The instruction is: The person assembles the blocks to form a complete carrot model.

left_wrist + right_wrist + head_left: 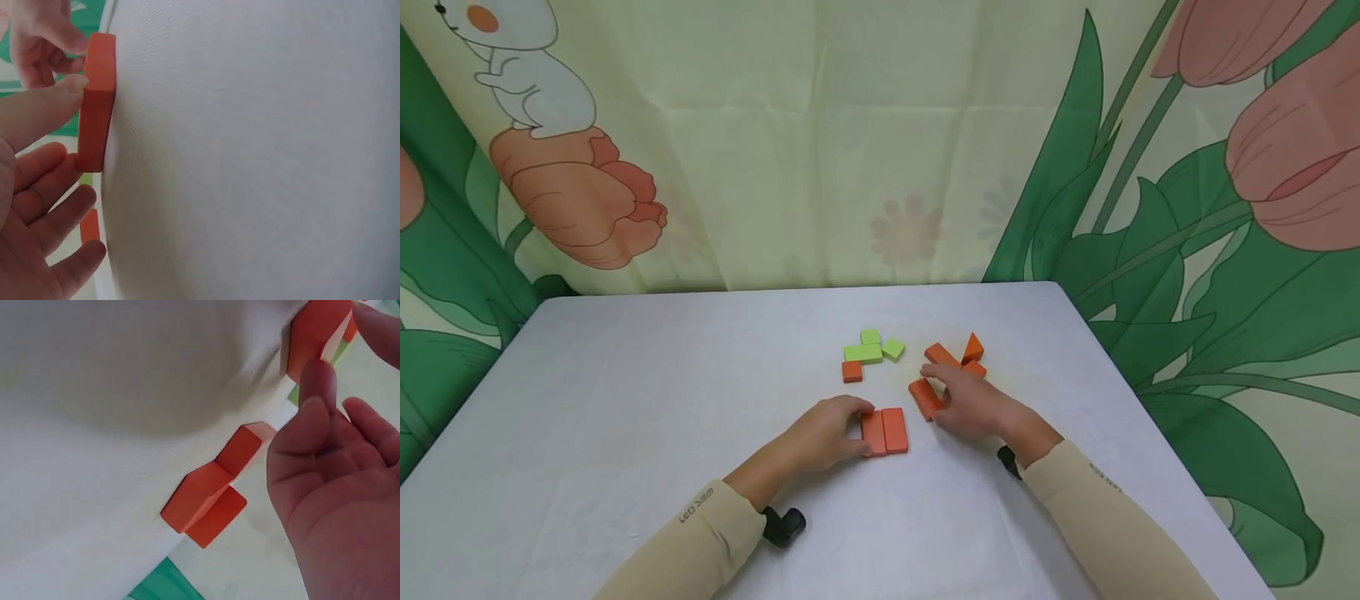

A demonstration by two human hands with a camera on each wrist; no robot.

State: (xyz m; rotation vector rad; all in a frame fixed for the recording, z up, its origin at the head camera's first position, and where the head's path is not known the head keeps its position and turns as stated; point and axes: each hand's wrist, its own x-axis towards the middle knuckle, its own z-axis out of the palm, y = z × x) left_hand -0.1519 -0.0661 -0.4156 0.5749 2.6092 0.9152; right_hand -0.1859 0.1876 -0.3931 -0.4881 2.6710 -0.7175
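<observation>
Resting on the white worktop (662, 392), the left hand (823, 433) touches the near-left edge of two orange flat blocks (885, 431) that lie side by side. In the left wrist view its thumb presses one long edge of the pair and the loosely curled fingers (47, 165) sit against the end, so the fingers are clamped lightly on the pair rather than spread.

The right hand (973, 407) lies just beside the pair, on the far-right side of it. Its fingers reach onto an orange brick (927, 398); the thumb and a fingertip pinch this brick at its sides in the right wrist view.

Just beyond the right fingers lie three more orange pieces (958, 354), one of them a wedge standing up. Further from the left fingers, toward the far edge, lie three green blocks (872, 348) with a small orange cube (852, 372) touching them.
</observation>
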